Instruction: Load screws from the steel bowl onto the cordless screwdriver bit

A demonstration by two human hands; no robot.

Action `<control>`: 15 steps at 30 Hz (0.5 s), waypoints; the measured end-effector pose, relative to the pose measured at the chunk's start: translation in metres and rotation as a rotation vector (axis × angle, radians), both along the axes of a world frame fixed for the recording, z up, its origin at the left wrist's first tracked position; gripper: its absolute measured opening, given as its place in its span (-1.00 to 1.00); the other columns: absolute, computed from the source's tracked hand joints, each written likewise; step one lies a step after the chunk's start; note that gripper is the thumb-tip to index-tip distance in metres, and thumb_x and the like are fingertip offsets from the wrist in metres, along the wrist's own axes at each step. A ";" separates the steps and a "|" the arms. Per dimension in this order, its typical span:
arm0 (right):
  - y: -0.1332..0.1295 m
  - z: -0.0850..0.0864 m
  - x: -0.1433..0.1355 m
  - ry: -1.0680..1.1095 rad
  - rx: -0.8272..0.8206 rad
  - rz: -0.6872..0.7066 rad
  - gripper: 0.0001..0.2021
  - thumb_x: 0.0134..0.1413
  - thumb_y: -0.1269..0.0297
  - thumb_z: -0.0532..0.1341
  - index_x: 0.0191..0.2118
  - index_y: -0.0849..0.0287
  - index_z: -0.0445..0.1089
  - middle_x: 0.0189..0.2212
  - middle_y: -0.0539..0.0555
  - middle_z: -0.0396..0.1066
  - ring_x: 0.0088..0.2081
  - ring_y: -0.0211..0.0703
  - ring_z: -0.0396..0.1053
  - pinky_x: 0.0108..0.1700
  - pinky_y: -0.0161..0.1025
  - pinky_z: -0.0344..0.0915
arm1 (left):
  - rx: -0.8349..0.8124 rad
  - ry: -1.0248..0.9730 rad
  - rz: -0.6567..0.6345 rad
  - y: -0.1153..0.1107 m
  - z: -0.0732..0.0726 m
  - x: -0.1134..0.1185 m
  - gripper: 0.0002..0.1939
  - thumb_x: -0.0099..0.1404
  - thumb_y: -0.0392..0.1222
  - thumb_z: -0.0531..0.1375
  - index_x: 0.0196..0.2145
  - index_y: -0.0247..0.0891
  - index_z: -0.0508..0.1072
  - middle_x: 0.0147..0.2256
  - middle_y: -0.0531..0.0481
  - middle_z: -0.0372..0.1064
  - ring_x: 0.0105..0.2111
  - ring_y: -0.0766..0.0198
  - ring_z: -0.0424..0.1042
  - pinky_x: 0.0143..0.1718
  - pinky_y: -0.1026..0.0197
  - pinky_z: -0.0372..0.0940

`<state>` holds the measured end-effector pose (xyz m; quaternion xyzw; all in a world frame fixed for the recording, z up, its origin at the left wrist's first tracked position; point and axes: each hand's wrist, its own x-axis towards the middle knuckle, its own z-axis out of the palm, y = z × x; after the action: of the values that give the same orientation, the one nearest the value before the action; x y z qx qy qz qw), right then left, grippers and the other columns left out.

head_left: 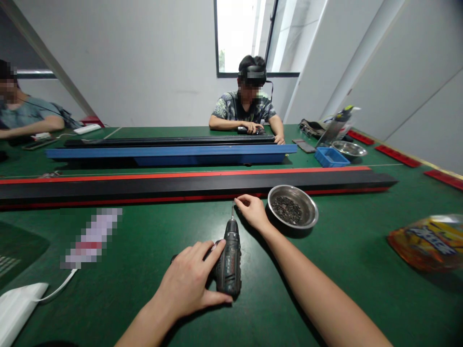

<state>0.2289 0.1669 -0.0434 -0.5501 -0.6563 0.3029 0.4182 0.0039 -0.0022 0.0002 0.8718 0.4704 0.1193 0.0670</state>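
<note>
My left hand (191, 274) is wrapped round a black cordless drill (232, 260), which lies on its side and points away from me. A thin metal bit (233, 210) sticks out of its chuck. Right at the bit's tip, my right hand (254, 211) has thumb and forefinger pinched together; whatever they hold is too small to make out. Close to the right wrist stands a steel bowl (311, 220) with many small dark screws (286, 210) in it. Just beyond the bit lies a long black bar with red edges (202, 187), spanning most of the table.
Across the green table (343, 289), a co-worker (249, 103) handles another drill behind long blue and black bars (173, 153). A second person (29, 113) sits far left. A blue tray (331, 157), another bowl (356, 149), a plastic snack bag (430, 243) and a white power strip (21, 308) lie around.
</note>
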 end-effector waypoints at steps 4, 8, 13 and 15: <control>0.001 0.000 0.001 -0.018 -0.003 0.019 -0.74 0.28 0.14 0.26 -0.26 0.19 0.64 -0.29 0.11 0.65 -0.26 -0.06 0.57 -0.15 -0.23 0.38 | 0.008 -0.011 -0.003 0.000 -0.001 -0.001 0.17 0.00 0.39 0.48 0.40 -0.18 0.19 0.14 -0.27 0.40 0.03 -0.17 0.47 0.03 -0.15 0.43; 0.001 0.001 0.002 -0.030 -0.005 0.007 -0.73 0.29 0.14 0.24 -0.23 0.18 0.65 -0.28 0.12 0.65 -0.25 -0.04 0.58 -0.12 -0.21 0.39 | 0.011 -0.005 0.000 0.000 -0.002 -0.002 0.18 -0.01 0.39 0.48 0.40 -0.18 0.18 0.14 -0.28 0.41 0.02 -0.18 0.48 0.03 -0.16 0.43; 0.002 -0.001 0.002 -0.013 -0.003 -0.001 -0.79 0.25 0.22 0.28 -0.19 0.16 0.66 -0.21 0.13 0.66 -0.19 -0.03 0.59 -0.03 -0.18 0.42 | 0.025 -0.014 0.001 0.000 -0.002 -0.002 0.17 -0.01 0.40 0.47 0.40 -0.16 0.19 0.13 -0.27 0.42 0.02 -0.17 0.48 0.03 -0.13 0.44; 0.002 -0.003 0.001 0.007 -0.003 -0.005 -0.80 0.23 0.21 0.29 -0.20 0.17 0.66 -0.22 0.13 0.66 -0.21 -0.04 0.59 -0.05 -0.19 0.42 | 0.026 -0.016 0.002 0.000 -0.002 -0.002 0.16 -0.01 0.40 0.48 0.39 -0.16 0.20 0.13 -0.27 0.42 0.02 -0.17 0.49 0.02 -0.12 0.44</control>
<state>0.2303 0.1690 -0.0461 -0.5513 -0.6529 0.3048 0.4206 0.0021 -0.0017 -0.0014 0.8711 0.4692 0.1325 0.0591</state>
